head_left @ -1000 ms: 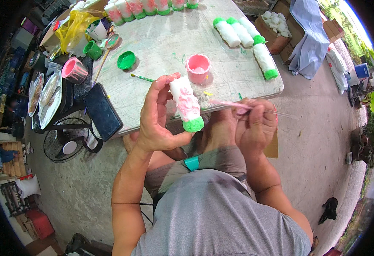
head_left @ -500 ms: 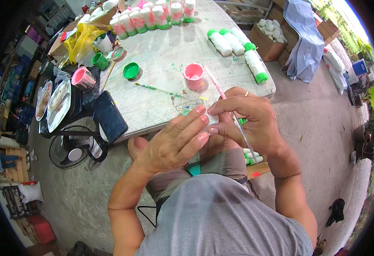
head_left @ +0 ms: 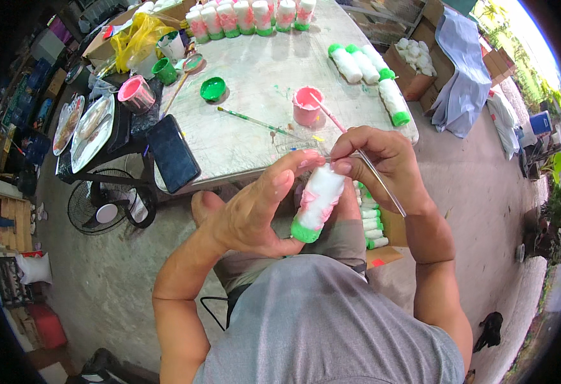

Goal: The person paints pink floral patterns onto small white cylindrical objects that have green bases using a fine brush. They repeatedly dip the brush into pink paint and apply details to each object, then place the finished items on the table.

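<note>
A white pillar candle (head_left: 322, 197) with a green base and pink raised decoration is tilted in front of me above my lap. My left hand (head_left: 255, 208) holds it lengthwise, thumb by the green end and fingertips at the white end. At that same white end, the thumb and forefinger of my right hand (head_left: 383, 160) pinch together, perhaps on a wick too small to make out. A thin pink-handled paintbrush (head_left: 381, 175) rests in my right hand, slanting across the fingers. Just beyond, a tub of pink paint (head_left: 307, 107) stands on the table.
On the white table (head_left: 255, 83) lie a green-handled brush (head_left: 255, 120), a green paint lid (head_left: 213, 89) and a phone (head_left: 172, 153). Several painted candles (head_left: 245, 18) stand at the back. White-and-green ones (head_left: 392, 100) lie at right. A box of candles (head_left: 392, 227) sits beside my leg.
The candle has turned from end-on to lengthwise, so its pink and green side now shows. My left hand has opened wider along it, and the brush has shifted slightly in my right hand.
</note>
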The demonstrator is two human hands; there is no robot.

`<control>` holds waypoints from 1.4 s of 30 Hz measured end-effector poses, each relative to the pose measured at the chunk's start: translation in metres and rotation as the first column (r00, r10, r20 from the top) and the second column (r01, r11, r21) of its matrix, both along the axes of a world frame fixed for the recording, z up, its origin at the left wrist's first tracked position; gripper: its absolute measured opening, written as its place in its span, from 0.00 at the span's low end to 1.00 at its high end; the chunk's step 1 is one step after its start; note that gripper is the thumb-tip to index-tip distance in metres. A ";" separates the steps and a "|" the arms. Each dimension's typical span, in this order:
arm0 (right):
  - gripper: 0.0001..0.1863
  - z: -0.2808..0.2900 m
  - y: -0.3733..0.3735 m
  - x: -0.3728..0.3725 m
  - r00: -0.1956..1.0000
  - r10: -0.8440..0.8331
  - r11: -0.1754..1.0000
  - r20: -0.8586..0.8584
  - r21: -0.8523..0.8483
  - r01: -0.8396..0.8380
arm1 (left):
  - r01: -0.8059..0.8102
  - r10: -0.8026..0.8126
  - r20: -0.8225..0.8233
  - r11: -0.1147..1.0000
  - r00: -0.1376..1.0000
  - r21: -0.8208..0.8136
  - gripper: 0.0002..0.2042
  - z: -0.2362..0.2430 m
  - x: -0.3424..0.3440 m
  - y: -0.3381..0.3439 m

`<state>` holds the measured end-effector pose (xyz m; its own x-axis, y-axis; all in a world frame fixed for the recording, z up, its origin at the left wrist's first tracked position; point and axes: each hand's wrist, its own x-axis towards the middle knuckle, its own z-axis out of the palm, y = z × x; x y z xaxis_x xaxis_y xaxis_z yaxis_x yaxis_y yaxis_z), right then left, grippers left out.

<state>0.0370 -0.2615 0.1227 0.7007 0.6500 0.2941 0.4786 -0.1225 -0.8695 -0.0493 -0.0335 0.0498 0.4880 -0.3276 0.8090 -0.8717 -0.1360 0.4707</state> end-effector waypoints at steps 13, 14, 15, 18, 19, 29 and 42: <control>0.06 0.043 0.013 0.023 0.991 0.072 0.985 0.114 0.149 -0.088 | 0.017 -0.040 -0.122 0.983 0.992 -0.183 0.67 0.010 0.033 -0.001; 0.06 0.041 0.013 0.025 0.985 0.091 0.984 0.149 0.141 -0.112 | 0.030 -0.057 -0.120 0.976 0.991 -0.218 0.67 0.008 0.034 -0.004; 0.06 0.038 0.013 0.028 0.977 0.110 0.982 0.183 0.132 -0.136 | 0.043 -0.075 -0.117 0.967 0.990 -0.252 0.67 0.008 0.033 -0.005; 0.06 0.035 0.014 0.031 0.974 0.126 0.983 0.190 0.110 -0.149 | 0.078 -0.117 -0.132 0.960 0.984 -0.270 0.67 0.003 0.030 -0.007; 0.06 0.035 0.014 0.032 0.976 0.123 0.984 0.182 0.105 -0.143 | 0.055 -0.085 -0.117 0.968 0.989 -0.244 0.67 0.004 0.030 -0.006; 0.07 0.043 0.009 0.023 0.992 0.123 0.992 -0.021 0.012 -0.122 | -0.096 0.096 0.005 0.993 0.995 -0.075 0.64 0.017 0.023 0.001; 0.09 0.075 -0.002 0.046 0.903 0.013 0.996 0.429 -0.085 0.026 | -0.428 0.415 0.111 0.893 0.903 0.137 0.54 0.040 0.023 0.008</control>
